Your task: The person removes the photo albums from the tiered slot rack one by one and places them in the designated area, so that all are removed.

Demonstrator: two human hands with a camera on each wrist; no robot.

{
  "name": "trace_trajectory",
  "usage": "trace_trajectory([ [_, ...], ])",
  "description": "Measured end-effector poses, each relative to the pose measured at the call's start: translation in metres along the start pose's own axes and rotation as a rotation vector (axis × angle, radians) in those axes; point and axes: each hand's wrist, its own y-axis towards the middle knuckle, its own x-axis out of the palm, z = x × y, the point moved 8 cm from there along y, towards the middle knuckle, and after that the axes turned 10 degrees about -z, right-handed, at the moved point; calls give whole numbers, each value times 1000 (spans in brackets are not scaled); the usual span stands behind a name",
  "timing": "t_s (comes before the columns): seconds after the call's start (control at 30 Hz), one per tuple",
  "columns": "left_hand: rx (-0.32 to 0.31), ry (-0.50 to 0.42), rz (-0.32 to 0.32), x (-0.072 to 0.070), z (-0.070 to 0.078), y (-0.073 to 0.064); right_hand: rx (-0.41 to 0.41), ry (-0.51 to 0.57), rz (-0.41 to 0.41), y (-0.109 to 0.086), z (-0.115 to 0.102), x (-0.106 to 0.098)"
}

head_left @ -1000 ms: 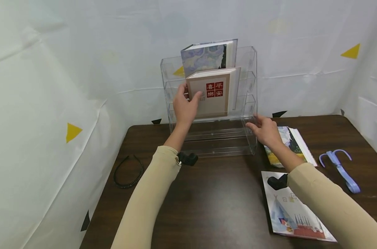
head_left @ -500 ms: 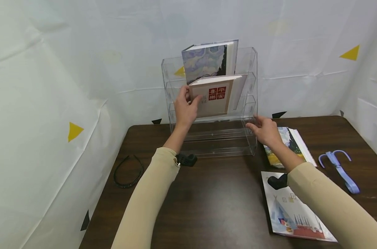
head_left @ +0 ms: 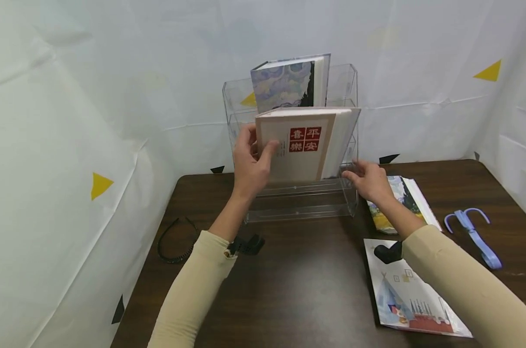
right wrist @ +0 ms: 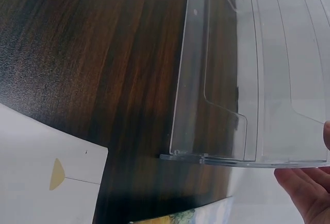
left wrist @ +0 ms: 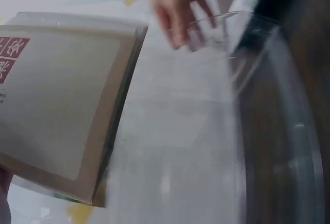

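Note:
My left hand [head_left: 250, 166] grips a beige book [head_left: 297, 162] by its left edge, thumb on the front cover. Red squares with white characters mark the cover. The book leans out in front of a clear tiered rack [head_left: 297, 212]. In the left wrist view, the book [left wrist: 62, 100] fills the left side. My right hand [head_left: 371, 182] pinches the rack's right side panel, with the thumb inside and fingers outside; the right wrist view shows these fingers [right wrist: 304, 190] at the panel. Behind the beige book, a painted-cover book [head_left: 284, 87] stands in the rack's upper tier.
Right of the rack, another painted-cover book [head_left: 380, 218] lies partly under my right forearm. Nearer lies an illustrated white book [head_left: 402, 299]. A light blue strap with curved prongs [head_left: 476, 237] is at the far right, and a black headband [head_left: 171, 260] at the left.
My left hand has drawn the beige book forward and down out of its tier, its top tipping toward me, then lifted it clear. My right hand stays at the rack's side.

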Motion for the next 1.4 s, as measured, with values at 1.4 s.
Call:
trace_trajectory([
  [1.4, -1040, -234, -136, 78, -156, -240, 37, 7, 12, -4, 3, 3],
])
